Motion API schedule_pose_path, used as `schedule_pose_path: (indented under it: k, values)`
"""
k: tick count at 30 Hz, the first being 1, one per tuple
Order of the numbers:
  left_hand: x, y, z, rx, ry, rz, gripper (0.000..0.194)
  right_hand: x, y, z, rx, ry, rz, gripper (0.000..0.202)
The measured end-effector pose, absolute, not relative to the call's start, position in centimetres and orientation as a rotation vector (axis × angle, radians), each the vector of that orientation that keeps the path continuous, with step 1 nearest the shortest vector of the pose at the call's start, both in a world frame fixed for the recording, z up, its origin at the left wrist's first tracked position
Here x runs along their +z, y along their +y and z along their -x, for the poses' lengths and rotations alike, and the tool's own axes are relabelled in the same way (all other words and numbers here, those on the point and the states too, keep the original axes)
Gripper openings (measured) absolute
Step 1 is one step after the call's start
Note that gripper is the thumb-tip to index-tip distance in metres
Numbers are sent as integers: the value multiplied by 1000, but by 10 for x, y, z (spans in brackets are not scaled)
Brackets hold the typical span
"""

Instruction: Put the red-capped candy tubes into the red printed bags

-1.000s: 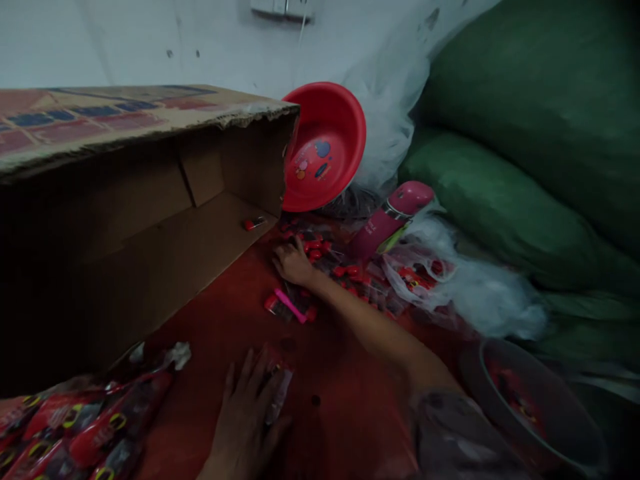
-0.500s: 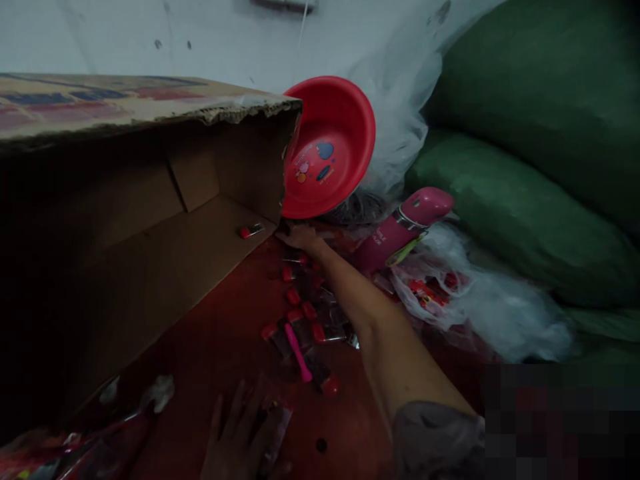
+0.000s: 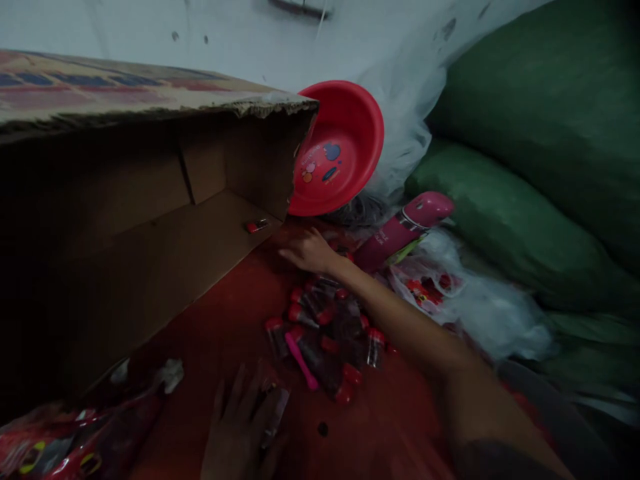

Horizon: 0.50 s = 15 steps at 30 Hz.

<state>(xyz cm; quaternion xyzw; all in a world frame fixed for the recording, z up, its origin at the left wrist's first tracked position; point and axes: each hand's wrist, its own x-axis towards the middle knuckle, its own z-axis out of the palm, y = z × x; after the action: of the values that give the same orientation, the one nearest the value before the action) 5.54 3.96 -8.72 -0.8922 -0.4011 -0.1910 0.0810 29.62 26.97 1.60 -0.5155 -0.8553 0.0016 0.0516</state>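
Low in the view, my left hand (image 3: 235,423) lies with its fingers spread, resting on or beside a small clear plastic packet (image 3: 275,410). My right hand (image 3: 310,253) reaches across the red surface to the box's near corner, its thumb stretched out and its fingers dim; nothing shows in it. Between the hands is a loose pile of small clear containers with red caps (image 3: 320,317). A bright pink stick (image 3: 301,361) lies over the pile's near side. One more red-capped container (image 3: 257,226) rests inside the open cardboard box (image 3: 200,227).
Behind the box corner leans a red basin (image 3: 340,147). A pink flask (image 3: 400,230) stands tilted beside a clear plastic bag (image 3: 480,320). Large green sacks (image 3: 525,220) fill the right side. Shiny red packaging (image 3: 75,447) lies at lower left.
My right hand has drawn back slightly from the box corner, and its forearm has swung right. The red-capped containers are bunched more densely and spread further right. My left hand stays in place.
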Motion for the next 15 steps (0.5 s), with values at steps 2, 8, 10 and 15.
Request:
schedule_pose_path:
  k: [2, 8, 10, 15]
  values:
    - [-89, 39, -57, -585, -1268, 2664, 52, 14, 299, -270, -69, -2522, 1529, 43]
    - [-94, 33, -61, -652, -1436, 2678, 49, -14, 356, -214, -20, -2356, 1670, 47]
    - [-90, 31, -57, -708, -1461, 2686, 52, -17, 347, -217, -15, -2335, 1655, 37]
    - [-56, 49, -36, -676, -1477, 2620, 47, -9, 288, -267, 161, -2503, 1644, 34]
